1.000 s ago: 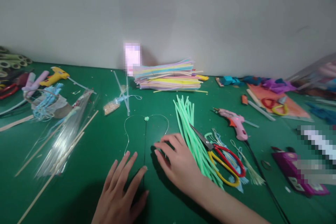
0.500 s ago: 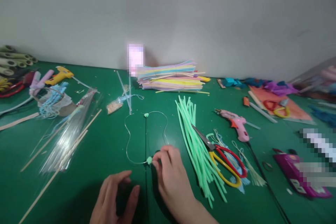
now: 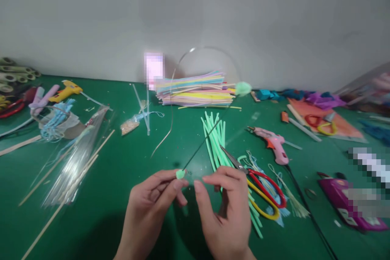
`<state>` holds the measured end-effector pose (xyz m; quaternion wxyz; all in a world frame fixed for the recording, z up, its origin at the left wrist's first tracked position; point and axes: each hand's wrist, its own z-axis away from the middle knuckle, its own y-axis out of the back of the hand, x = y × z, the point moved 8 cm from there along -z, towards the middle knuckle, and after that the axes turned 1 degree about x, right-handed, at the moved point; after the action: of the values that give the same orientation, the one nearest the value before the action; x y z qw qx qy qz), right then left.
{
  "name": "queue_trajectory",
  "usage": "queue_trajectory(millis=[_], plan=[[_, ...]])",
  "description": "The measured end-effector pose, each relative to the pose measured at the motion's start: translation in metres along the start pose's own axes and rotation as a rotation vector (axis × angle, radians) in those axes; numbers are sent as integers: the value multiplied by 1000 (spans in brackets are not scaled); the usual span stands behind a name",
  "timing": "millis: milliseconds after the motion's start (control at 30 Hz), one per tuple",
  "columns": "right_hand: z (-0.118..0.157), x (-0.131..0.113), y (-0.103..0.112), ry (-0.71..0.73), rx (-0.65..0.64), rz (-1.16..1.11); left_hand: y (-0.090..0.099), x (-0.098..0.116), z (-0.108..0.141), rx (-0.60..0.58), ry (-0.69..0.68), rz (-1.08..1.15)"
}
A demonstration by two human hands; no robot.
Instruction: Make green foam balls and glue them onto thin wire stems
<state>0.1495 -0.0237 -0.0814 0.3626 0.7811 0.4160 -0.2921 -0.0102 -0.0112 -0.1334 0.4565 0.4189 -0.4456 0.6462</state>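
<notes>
My left hand (image 3: 149, 205) pinches the near end of a thin wire frame, just at a small mint-green knot (image 3: 180, 174). From there a dark straight stem (image 3: 202, 143) slants up and right to a second green knot (image 3: 243, 88). A curved clear wire (image 3: 172, 101) arches above the table; part of its outline is too faint to follow. My right hand (image 3: 227, 211) is close beside, thumb and fingers apart, with nothing visible between them. Behind it lies a bundle of mint-green pipe cleaners (image 3: 213, 130), next to scissors (image 3: 258, 191) with red and yellow handles.
A pink glue gun (image 3: 276, 144) with a black cord lies at right, near a purple case (image 3: 347, 203). Pastel pipe cleaners (image 3: 195, 89) are stacked by the wall. At left are wooden sticks (image 3: 82, 174), clear plastic sleeves (image 3: 68, 170) and a yellow glue gun (image 3: 67, 90).
The wire frame has been lifted off the table and tilted. My left hand has taken its near knot, while my right hand has let go and moved right.
</notes>
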Motion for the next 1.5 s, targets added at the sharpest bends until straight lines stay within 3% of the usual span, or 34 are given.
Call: queue_trajectory(millis=[67, 200, 300, 400, 567, 800, 1067, 1500], plan=[[5, 16, -2, -290, -8, -260, 0, 1, 2, 40, -6, 66], [27, 28, -44, -932, -197, -914, -15, 2, 8, 7, -13, 216], [29, 23, -61, -1104, -214, -1168, -22, 1, 11, -13, -35, 228], [29, 23, -65, -1127, -217, -1208, -20, 2, 13, 18, -97, 148], [27, 15, -64, -1061, -218, -1341, -20, 19, 20, 51, -334, -24], [24, 7, -66, -1000, -233, -1464, -22, 25, 27, 67, -449, -142], [24, 3, -71, -992, -209, -1541, -18, 24, 28, 148, -467, -217], [21, 14, -70, -929, -75, -1383, -22, 22, 33, 278, -392, -246]])
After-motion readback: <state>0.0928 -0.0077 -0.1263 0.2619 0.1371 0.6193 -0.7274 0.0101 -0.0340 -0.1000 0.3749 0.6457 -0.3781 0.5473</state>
